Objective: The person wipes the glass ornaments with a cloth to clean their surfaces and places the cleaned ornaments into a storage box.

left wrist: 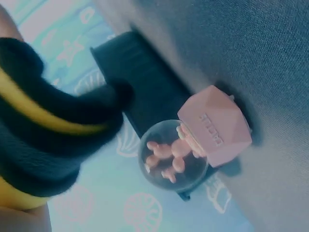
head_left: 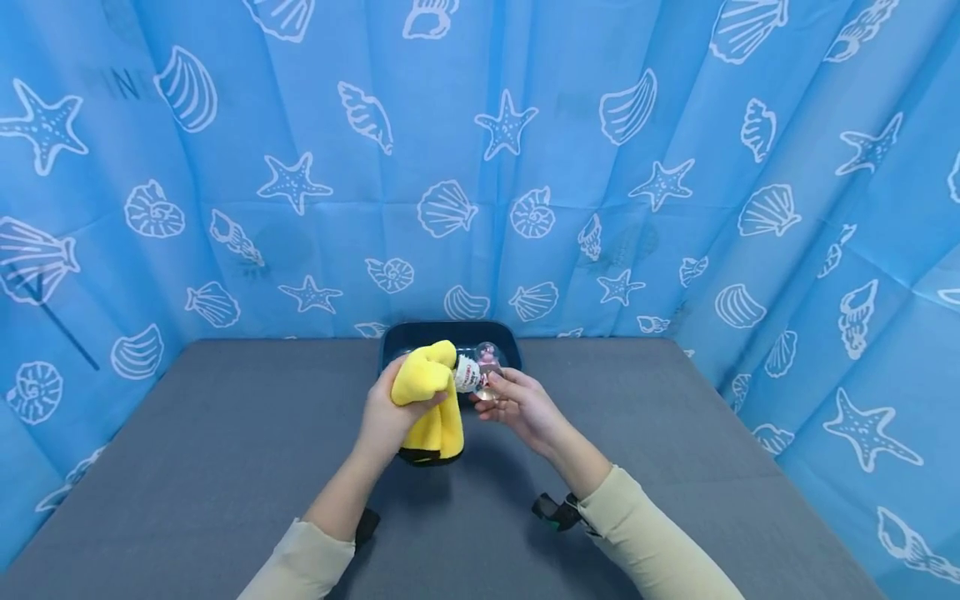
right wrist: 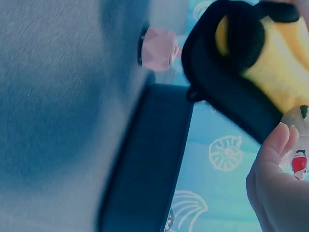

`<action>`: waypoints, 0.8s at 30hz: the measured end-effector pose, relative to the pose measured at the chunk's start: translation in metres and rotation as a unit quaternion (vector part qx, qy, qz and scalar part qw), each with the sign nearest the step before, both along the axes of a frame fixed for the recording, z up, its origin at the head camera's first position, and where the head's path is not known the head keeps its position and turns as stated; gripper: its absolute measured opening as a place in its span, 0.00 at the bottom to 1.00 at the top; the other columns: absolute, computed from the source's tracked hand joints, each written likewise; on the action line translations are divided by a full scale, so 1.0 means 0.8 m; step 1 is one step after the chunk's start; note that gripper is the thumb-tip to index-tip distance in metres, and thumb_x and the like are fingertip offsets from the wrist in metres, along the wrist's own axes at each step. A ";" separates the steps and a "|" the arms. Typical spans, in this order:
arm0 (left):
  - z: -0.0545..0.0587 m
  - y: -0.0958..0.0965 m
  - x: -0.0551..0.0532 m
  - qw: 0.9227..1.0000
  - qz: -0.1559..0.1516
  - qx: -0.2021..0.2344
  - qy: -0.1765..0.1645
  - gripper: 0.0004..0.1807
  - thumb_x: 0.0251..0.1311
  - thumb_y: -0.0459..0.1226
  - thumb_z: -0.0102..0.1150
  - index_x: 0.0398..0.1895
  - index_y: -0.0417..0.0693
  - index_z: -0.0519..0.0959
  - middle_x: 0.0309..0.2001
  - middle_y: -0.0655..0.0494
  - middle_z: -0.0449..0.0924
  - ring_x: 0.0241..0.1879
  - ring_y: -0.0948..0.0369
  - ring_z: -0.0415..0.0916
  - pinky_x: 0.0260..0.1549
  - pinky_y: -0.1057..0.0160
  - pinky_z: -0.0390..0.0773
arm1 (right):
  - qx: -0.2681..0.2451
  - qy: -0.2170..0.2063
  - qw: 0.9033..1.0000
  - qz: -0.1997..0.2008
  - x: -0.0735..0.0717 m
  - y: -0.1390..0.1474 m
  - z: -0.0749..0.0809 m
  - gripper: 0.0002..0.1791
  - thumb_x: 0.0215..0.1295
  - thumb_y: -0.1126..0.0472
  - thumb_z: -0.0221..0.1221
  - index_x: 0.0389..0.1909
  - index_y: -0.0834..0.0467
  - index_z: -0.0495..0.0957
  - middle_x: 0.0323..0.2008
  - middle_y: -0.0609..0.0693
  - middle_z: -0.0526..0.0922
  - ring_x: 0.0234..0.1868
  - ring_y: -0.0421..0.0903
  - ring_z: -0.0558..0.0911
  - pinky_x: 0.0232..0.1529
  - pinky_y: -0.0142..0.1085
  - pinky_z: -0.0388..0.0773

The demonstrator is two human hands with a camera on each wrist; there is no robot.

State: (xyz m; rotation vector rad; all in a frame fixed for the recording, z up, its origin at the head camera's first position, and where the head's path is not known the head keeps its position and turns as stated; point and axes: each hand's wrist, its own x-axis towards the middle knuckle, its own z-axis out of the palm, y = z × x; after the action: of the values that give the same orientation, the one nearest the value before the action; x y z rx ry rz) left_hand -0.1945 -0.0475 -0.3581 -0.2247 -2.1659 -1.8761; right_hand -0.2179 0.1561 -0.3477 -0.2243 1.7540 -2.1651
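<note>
My left hand grips a folded yellow cloth with black edging. My right hand holds a small snow globe tipped sideways, its white part with red print facing left. Right at this white part lies the cloth's edge. Inside the globe's clear part, a bit of red shows in the right wrist view. Above the right fingertips in the head view, a clear dome with pink shapes overlaps the tray. Both hands are raised in front of the dark blue tray.
Beside one end of the tray stands another snow globe, with a faceted pink base and pink figure; in the head view it is hidden. Grey fabric covers the table. A blue curtain with white shells hangs behind and at the sides.
</note>
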 end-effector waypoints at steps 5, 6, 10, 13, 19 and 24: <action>-0.007 0.018 0.004 0.998 0.015 -0.046 0.040 0.32 0.53 0.26 0.69 0.63 0.39 0.70 0.57 0.41 0.75 0.52 0.46 0.72 0.52 0.42 0.72 | 0.000 0.003 1.000 0.005 0.002 -0.010 -0.003 0.09 0.76 0.57 0.47 0.44 0.60 0.69 0.33 0.49 0.79 0.32 0.43 0.80 0.41 0.35 0.80; -0.009 0.022 0.004 0.997 0.032 -0.048 0.047 0.31 0.52 0.25 0.69 0.62 0.39 0.72 0.56 0.41 0.77 0.51 0.46 0.73 0.51 0.42 0.73 | -0.002 0.001 1.000 0.004 0.003 -0.012 -0.004 0.09 0.76 0.57 0.47 0.43 0.59 0.70 0.32 0.50 0.79 0.32 0.43 0.80 0.41 0.35 0.80; -0.012 0.032 0.003 0.993 0.088 -0.022 0.075 0.24 0.50 0.23 0.68 0.53 0.35 0.77 0.47 0.41 0.81 0.43 0.47 0.76 0.46 0.44 0.75 | -0.011 -0.016 1.000 -0.019 0.003 -0.018 -0.006 0.12 0.77 0.56 0.47 0.45 0.61 0.71 0.32 0.50 0.79 0.32 0.43 0.80 0.40 0.34 0.80; -0.012 0.033 0.001 0.991 0.100 -0.013 0.083 0.21 0.49 0.23 0.68 0.50 0.33 0.78 0.44 0.41 0.82 0.40 0.47 0.76 0.42 0.46 0.76 | -0.021 -0.032 0.998 -0.043 0.001 -0.019 -0.008 0.18 0.77 0.55 0.46 0.54 0.66 0.70 0.33 0.51 0.79 0.32 0.43 0.80 0.40 0.34 0.80; -0.012 0.018 -0.002 0.997 0.067 0.037 -0.006 0.23 0.53 0.28 0.69 0.53 0.33 0.75 0.45 0.40 0.79 0.42 0.47 0.75 0.44 0.48 0.76 | -0.010 -0.033 0.998 -0.058 -0.004 -0.012 -0.007 0.22 0.77 0.54 0.46 0.59 0.68 0.65 0.36 0.51 0.78 0.33 0.42 0.80 0.40 0.34 0.80; -0.013 0.006 -0.005 0.983 0.002 0.119 -0.138 0.29 0.59 0.40 0.67 0.59 0.39 0.68 0.49 0.44 0.74 0.45 0.51 0.75 0.46 0.55 0.78 | 0.010 0.013 0.999 -0.043 -0.007 -0.002 -0.001 0.22 0.75 0.60 0.49 0.63 0.69 0.62 0.40 0.52 0.76 0.35 0.42 0.80 0.40 0.33 0.79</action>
State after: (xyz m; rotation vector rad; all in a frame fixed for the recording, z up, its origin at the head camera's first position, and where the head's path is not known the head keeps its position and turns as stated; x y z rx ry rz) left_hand -0.1986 -0.0423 -0.3687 0.0923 -2.0727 -2.2551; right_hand -0.2232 0.1546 -0.3489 -0.1760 1.8299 -2.2125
